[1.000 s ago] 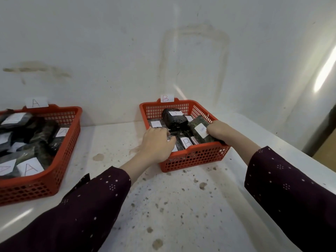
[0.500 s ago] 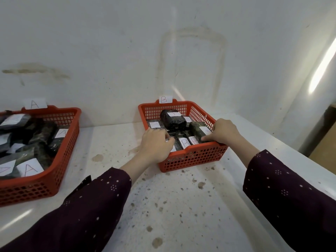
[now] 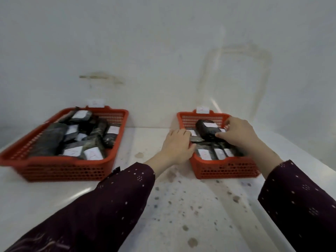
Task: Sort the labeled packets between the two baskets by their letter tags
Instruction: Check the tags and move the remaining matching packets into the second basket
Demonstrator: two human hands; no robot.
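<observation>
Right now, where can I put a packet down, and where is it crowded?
Free: the white speckled table strip between the left red mesh basket and the right red mesh basket, and the patch before them, between the sleeves. Crowded: dark wrapped packets fill both baskets; left hand and right hand are at the right one.

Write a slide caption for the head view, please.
Left hand at the right basket's rim, right hand gripping a dark packet inside it.
</observation>
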